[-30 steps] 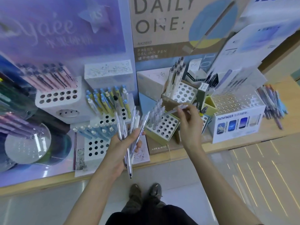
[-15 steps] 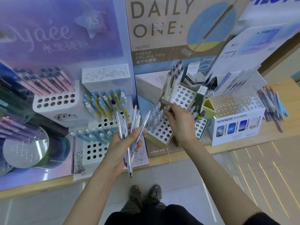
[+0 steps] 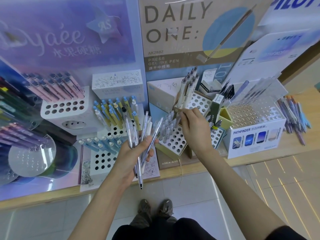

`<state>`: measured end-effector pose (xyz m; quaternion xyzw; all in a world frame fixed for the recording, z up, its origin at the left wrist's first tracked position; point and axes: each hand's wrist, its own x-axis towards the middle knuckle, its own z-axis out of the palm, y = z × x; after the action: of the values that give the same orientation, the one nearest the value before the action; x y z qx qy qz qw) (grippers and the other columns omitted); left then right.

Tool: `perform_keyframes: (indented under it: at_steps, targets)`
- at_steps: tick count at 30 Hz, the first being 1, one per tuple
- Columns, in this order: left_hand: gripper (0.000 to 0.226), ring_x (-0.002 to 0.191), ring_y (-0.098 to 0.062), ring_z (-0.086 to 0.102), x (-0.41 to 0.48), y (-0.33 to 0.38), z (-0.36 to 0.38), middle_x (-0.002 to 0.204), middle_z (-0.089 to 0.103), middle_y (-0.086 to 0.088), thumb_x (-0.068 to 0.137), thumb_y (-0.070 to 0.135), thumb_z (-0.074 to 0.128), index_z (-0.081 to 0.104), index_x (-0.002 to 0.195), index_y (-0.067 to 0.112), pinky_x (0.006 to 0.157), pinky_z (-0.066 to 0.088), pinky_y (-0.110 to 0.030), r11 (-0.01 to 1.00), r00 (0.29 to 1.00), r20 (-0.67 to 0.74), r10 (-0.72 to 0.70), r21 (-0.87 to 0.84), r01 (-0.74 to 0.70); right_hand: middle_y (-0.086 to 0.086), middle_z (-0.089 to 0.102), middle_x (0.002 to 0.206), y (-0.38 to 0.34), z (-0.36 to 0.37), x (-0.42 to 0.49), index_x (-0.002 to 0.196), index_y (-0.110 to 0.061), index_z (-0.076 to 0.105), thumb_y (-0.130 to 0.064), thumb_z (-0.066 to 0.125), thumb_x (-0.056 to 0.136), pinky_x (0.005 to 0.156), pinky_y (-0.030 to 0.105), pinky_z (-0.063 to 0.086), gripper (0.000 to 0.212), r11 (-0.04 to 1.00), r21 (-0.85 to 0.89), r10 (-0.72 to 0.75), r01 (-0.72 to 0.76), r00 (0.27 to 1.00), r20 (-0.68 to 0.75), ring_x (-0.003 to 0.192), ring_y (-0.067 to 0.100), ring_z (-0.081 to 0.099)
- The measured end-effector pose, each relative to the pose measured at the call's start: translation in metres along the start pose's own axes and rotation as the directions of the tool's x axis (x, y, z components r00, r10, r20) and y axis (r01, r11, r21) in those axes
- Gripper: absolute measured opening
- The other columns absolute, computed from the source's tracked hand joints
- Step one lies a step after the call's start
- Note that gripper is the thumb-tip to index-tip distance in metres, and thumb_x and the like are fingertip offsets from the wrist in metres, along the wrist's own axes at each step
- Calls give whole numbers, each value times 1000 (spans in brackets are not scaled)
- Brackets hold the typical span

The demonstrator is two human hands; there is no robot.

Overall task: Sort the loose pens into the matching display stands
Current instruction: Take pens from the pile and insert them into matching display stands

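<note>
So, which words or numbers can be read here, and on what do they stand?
"DAILY ONE:", "AK2882", "PRESS GEL INK PEN": tan poster
"PATHFINDER": white box
"AS": star sign
"AIKA-A": stand base
Purple poster script, box small print: too blurred.

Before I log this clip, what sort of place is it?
Most likely a stationery shop: holed display stands stocked with pens, a "Press Gel Ink Pen" poster behind them, and a branded Pathfinder box on the wooden shelf.
</note>
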<state>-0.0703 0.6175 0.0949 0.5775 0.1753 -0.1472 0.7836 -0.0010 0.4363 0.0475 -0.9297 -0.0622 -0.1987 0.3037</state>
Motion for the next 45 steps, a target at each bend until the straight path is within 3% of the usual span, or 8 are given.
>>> perform_keyframes:
  at_steps: [4,12,21,24,27,32,38,45]
  targets:
    - [13,53,-12,53,0,-1,1,79,68,-7,77,25,63,75,80,19,48,43,-20,1000,1000,21,4,11,-4,17,65,73,-1,-4,11,90,1,67,-23,46,97,54,40,48,33,998,-34,60,-58,995,78,64,35,60]
    - [28,53,-10,55,1,-3,7,83,72,-4,76,25,63,66,99,11,49,45,-19,1000,999,48,0,-3,0,15,63,68,-2,-6,14,80,1,64,-25,52,98,54,38,45,34,991,-122,67,-53,991,112,62,35,58]
    - [30,54,-11,55,1,-2,9,85,73,-5,75,26,65,65,102,14,50,45,-19,1000,999,54,4,1,-4,4,64,76,-17,-23,12,103,-7,60,-31,52,97,65,34,48,26,968,62,228,-241,958,174,71,18,60]
    - [38,56,-11,59,3,0,10,85,74,-4,73,28,65,64,106,9,51,46,-19,1000,999,44,11,23,-12,-8,58,75,-40,-44,-1,102,-15,62,-37,56,94,59,18,41,25,763,446,353,-467,880,317,62,-1,51]
    - [35,63,-12,65,4,0,13,85,75,-1,75,28,65,65,105,10,53,48,-18,998,999,38,10,55,-13,0,60,76,-57,-44,-15,88,-8,65,-24,64,90,55,22,42,15,609,539,274,-582,792,545,61,6,50]
    - [19,78,-15,73,8,-3,10,90,75,4,87,21,58,63,105,15,58,52,-19,999,1000,7,8,46,-8,2,64,71,-48,-60,-7,83,-5,62,-10,59,91,63,22,50,10,408,749,464,-522,825,323,63,9,60]
    - [24,80,-15,72,8,-6,2,93,75,3,84,24,59,64,105,15,60,53,-20,999,1000,-12,12,31,-11,-5,56,66,-26,-53,-2,79,-9,59,-16,61,92,59,12,38,15,774,504,413,-382,909,56,60,-2,49]
    - [14,68,-10,70,8,-4,-1,81,74,8,88,16,58,67,99,18,59,55,-20,998,999,-43,28,48,-26,3,59,66,-15,-19,-13,75,-7,56,-15,62,92,55,15,36,19,881,335,336,-333,940,50,62,7,52]
